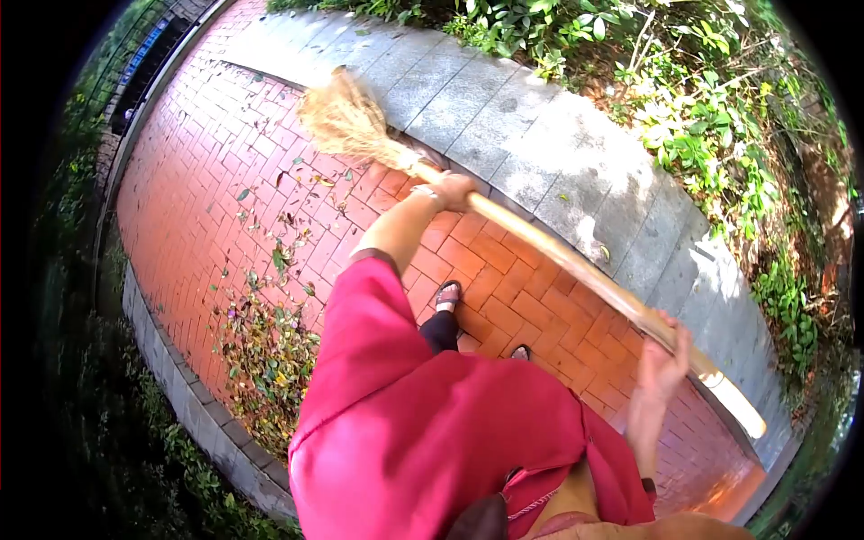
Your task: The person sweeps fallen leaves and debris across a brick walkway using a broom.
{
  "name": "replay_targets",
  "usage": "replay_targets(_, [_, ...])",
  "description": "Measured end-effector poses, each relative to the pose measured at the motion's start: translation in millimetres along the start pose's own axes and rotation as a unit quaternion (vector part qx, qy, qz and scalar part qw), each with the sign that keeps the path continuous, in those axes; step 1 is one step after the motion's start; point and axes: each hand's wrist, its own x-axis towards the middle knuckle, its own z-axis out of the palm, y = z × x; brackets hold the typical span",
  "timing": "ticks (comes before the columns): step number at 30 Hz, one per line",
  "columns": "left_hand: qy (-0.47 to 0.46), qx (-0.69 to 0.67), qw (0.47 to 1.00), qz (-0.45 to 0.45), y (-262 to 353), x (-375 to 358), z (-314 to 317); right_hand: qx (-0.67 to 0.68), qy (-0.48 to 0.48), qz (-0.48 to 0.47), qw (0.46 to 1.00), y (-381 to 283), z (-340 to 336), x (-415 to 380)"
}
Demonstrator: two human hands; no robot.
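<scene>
A long-handled straw broom [558, 250] slants across the view, its pale bristles [345, 117] up at the seam of the red brick path and the grey stone border. Low on the handle, close above the bristles, my left hand [454, 191] is wrapped round the wood. My right hand [664, 362] grips the handle near its far end, where a white section sticks out beyond the fingers. Scattered dry leaves [279, 256] lie on the bricks left of my left arm, and a thicker leaf pile [265, 364] lies lower down.
The red brick path [193, 229] curves away to the upper left. Grey stone slabs [504, 117] run along its right side, with leafy shrubs [711, 117] behind them. A low stone kerb [193, 405] bounds the left. My sandalled feet [447, 295] stand on the bricks.
</scene>
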Motion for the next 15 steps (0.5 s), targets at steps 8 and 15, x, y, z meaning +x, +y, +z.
replay_targets(8, [0.233,0.033,0.961,0.145,129,-89,78,0.019,-0.06,0.016,0.998,-118,-128,-26])
replay_targets(15, [0.167,-0.124,0.95,0.231,250,-43,81,-0.377,-0.291,-0.337,0.812,-300,-227,-10])
